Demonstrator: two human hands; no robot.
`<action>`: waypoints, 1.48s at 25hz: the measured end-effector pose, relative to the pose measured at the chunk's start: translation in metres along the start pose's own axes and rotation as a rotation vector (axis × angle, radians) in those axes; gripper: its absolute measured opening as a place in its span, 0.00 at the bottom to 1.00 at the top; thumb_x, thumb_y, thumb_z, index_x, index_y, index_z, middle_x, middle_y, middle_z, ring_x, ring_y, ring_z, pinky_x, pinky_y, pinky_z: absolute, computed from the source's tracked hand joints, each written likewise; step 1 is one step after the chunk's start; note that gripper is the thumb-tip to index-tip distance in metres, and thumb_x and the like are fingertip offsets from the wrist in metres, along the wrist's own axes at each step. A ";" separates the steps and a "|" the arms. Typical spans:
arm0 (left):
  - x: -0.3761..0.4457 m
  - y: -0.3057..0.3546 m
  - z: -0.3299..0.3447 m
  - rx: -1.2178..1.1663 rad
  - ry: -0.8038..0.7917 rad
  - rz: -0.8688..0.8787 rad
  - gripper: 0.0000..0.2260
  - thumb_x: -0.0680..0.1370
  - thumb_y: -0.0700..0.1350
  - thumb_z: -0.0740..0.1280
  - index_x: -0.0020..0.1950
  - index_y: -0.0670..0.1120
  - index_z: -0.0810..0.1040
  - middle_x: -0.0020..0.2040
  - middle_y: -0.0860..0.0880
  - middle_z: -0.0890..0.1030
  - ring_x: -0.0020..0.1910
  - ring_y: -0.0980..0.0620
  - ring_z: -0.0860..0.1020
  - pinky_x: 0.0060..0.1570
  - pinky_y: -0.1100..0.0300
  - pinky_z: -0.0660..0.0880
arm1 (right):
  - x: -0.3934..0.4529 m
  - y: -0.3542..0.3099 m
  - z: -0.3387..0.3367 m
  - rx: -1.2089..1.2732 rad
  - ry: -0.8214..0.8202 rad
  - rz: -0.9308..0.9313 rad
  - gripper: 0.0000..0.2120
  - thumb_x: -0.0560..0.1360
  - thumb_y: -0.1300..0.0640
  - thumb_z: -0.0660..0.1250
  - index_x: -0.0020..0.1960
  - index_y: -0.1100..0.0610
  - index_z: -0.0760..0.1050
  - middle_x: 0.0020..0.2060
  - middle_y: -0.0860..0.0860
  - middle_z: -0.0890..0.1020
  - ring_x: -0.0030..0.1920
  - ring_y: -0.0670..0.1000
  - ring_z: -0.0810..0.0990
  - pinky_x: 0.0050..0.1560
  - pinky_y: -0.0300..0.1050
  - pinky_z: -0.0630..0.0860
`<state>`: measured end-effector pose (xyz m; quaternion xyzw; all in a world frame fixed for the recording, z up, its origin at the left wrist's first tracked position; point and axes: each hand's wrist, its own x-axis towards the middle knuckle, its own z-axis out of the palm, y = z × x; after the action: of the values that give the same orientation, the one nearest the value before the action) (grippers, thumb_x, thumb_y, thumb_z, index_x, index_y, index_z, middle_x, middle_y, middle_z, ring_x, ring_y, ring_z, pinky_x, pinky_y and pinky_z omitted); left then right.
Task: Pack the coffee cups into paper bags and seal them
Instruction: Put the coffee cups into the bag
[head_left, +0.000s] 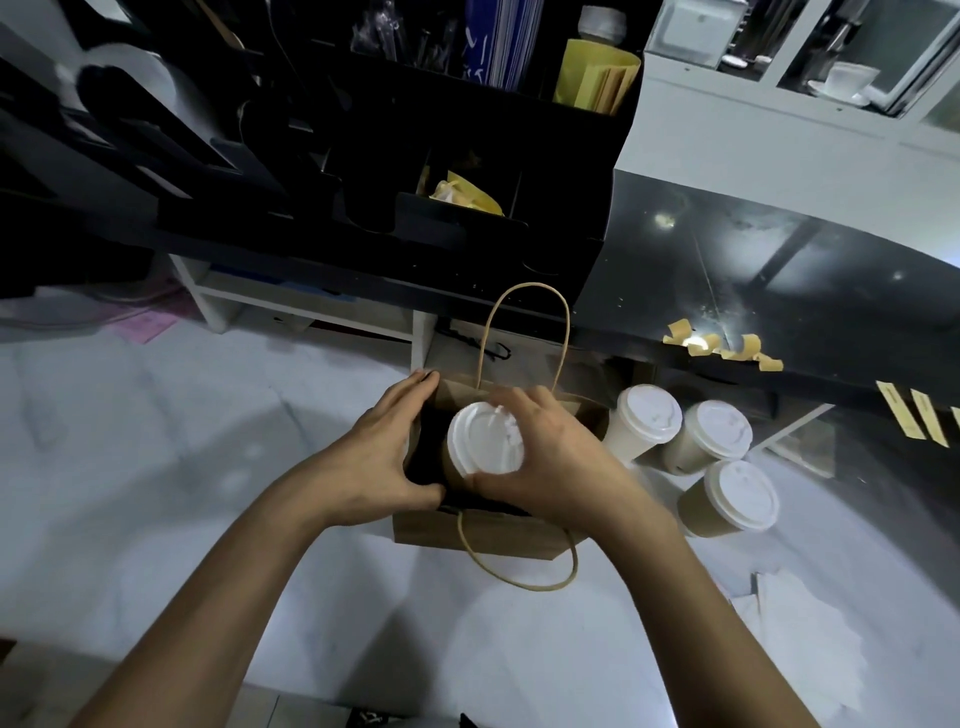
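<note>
A brown paper bag (478, 535) with twine handles stands open on the white counter. My right hand (550, 457) grips a coffee cup with a white lid (483, 441) at the bag's mouth, its lower part inside the bag. My left hand (384, 457) holds the bag's left edge, thumb on the near rim and fingers on the far rim, spreading it. Three more lidded cups stand to the right of the bag: one (647, 418) closest, a second (714, 431) behind it, a third (735, 499) nearer me.
A black organizer shelf (467, 244) with yellow packets rises just behind the bag. Strips of brown tape (722, 348) stick to the edge of a dark glossy counter (779, 291) at the right. White papers (810, 634) lie at the near right.
</note>
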<state>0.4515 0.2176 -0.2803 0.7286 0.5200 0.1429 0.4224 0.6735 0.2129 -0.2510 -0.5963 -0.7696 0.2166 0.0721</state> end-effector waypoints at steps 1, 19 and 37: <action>0.000 0.000 0.000 -0.005 0.001 0.000 0.52 0.70 0.49 0.77 0.82 0.58 0.43 0.80 0.65 0.43 0.80 0.55 0.50 0.76 0.48 0.63 | 0.003 -0.002 0.003 -0.051 -0.009 -0.029 0.42 0.68 0.38 0.77 0.75 0.44 0.62 0.67 0.46 0.70 0.65 0.51 0.71 0.60 0.46 0.73; 0.001 0.000 0.000 -0.003 -0.001 -0.003 0.53 0.70 0.50 0.77 0.82 0.60 0.42 0.79 0.68 0.41 0.80 0.58 0.47 0.76 0.47 0.62 | 0.040 -0.009 0.054 -0.331 -0.126 -0.156 0.31 0.75 0.51 0.74 0.74 0.50 0.67 0.66 0.51 0.73 0.64 0.54 0.73 0.60 0.48 0.77; 0.001 -0.003 0.003 -0.008 0.021 -0.009 0.51 0.71 0.49 0.76 0.81 0.62 0.43 0.78 0.69 0.40 0.79 0.58 0.51 0.74 0.50 0.65 | 0.032 0.003 0.047 -0.157 -0.185 -0.132 0.34 0.73 0.54 0.76 0.76 0.49 0.67 0.68 0.51 0.74 0.68 0.53 0.73 0.66 0.51 0.75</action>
<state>0.4525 0.2175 -0.2849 0.7229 0.5271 0.1505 0.4206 0.6494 0.2324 -0.2992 -0.5256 -0.8252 0.2045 -0.0318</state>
